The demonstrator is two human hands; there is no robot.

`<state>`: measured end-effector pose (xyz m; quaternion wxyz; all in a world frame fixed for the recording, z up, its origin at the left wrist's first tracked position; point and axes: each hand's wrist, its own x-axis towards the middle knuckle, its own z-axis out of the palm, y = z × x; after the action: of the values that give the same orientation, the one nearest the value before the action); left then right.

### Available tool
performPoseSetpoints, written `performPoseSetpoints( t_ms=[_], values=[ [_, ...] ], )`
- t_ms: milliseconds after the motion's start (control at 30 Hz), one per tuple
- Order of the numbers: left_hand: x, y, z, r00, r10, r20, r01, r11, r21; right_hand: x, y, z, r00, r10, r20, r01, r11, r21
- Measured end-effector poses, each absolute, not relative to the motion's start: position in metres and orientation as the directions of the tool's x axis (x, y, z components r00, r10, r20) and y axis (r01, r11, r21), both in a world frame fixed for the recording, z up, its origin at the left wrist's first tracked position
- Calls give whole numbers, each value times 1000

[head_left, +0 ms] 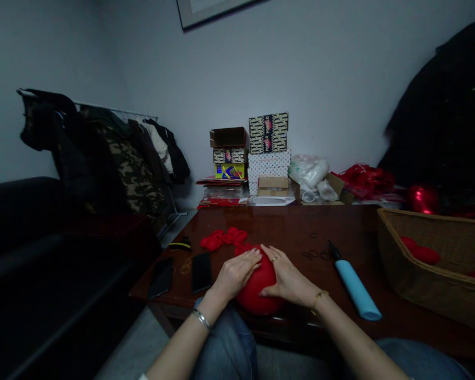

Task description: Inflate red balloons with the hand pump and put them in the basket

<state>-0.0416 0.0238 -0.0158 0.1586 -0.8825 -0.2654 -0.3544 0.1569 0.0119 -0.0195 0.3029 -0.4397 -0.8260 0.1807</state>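
A round red balloon [257,295] sits at the near edge of the brown table, between my two hands. My left hand [237,269] curves over its upper left side, fingers together. On the upper right side rests my right hand [287,277], its thumb set apart from the fingers. Both hands press on the balloon. Just beyond them lie small red pieces [224,237], bunched together. To the right is a light blue hand pump [356,290] with a black nozzle. Several thin dark rings [312,254] lie near its tip.
At the right stands a wicker basket [427,285] holding red items. Two dark phones [201,272] and yellowish bands [186,266] lie on the left of the table [293,224]. Stacked boxes [268,134] and plastic bags [311,171] are behind it. A black sofa [63,285] stands left.
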Motion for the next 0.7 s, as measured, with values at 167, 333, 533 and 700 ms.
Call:
performPoseSetpoints(
  t_ms=[167,333,533,700],
  values=[
    [-39,24,-29,459,432,777,733,-678,-56,171,10,-32,-303,869,392,629,491,-603],
    [-30,14,-35,340,517,786,857,-514,-33,151,-1,-44,-332,878,344,702,474,-531],
    [-27,6,-29,406,483,776,832,-546,-95,119,6,-42,-149,911,384,823,329,-462],
    [-42,15,-15,576,367,730,651,-746,-139,127,9,-33,-239,890,389,770,417,-482]
  ],
)
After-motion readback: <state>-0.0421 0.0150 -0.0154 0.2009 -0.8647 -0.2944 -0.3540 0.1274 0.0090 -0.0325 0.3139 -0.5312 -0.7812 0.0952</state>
